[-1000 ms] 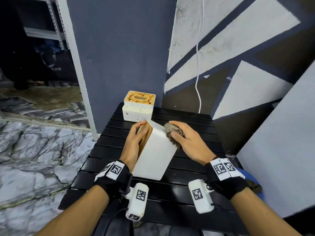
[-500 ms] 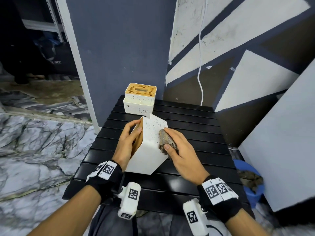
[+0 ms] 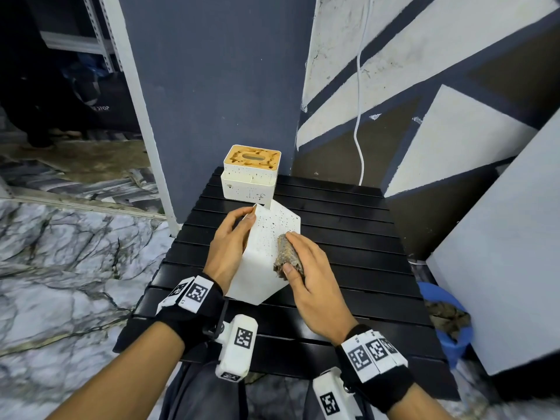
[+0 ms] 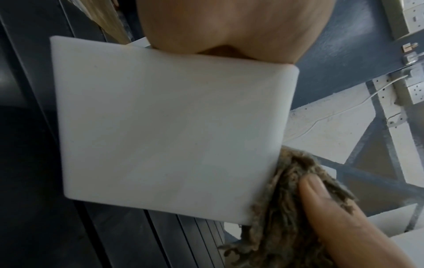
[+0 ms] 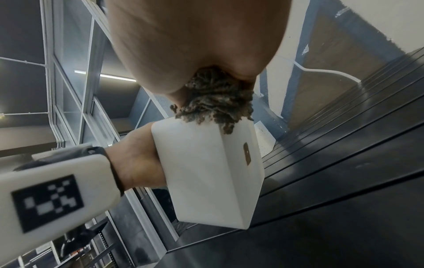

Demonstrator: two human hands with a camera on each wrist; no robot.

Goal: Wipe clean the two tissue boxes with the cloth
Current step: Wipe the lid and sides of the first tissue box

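Tissue box one, a white rectangular plastic box (image 3: 260, 256) speckled with dark spots, is held tilted on one lower edge on the black slatted table (image 3: 348, 237), near its middle. Compared with one second earlier, the box has been turned so that its spotted face is presented upward, and the brown shaggy cloth (image 3: 288, 257) has been brought down from the upper corner to the lower part of that face. From this it is judged that a wiping stroke across the spotted face is under way and that the spots above the cloth remain to be cleared. The left hand (image 3: 228, 247) is closed around the left side of the box, with the fingers (image 3: 242, 212) curled over its upper edge. The right hand (image 3: 312, 277) is closed on the bunched cloth, which is pressed against the box by thumb and fingers. Tissue box two, a white square box with an orange-stained top (image 3: 251, 174), stands upright at the far edge of the table, apparently not yet wiped.
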